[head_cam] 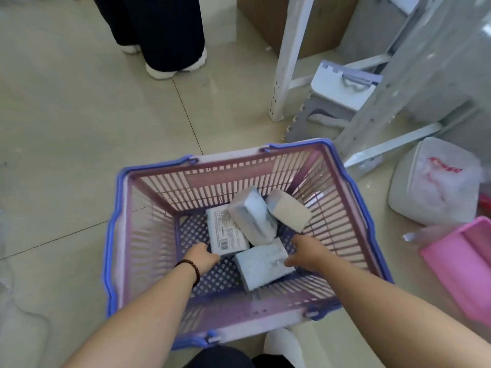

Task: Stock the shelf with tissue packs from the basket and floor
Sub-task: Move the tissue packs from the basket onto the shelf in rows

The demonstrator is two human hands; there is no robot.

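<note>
Basket (148, 235): pink slatted walls with a blue rim and blue lattice bottom, set on the tiled floor (79, 128) just beside the white shelf frame (289, 62).
Packs: four tissue packs are seen on the basket bottom, gathered toward the far right corner.
Label pack (225, 232): laid flat with a printed label and a barcode up; the print is too small to be read.
Top pack (252, 216): tilted, propped on the others.
Corner pack (288, 209): tilted against the right wall.
Near pack (263, 262): laid flat nearest the near wall; faint print is seen on it but cannot be read.
Left hand (203, 257): lowered inside the basket, fingers curled at the near edge of the label pack; a dark bead bracelet (190, 268) is worn on the wrist.
Right hand (305, 252): fingers are set on the right end of the near pack; a closed hold cannot be told.
Bag (435, 181): a white bundle on the floor right of the basket, with blurred red writing.
Pink tray (462, 261): at the right edge.
</note>
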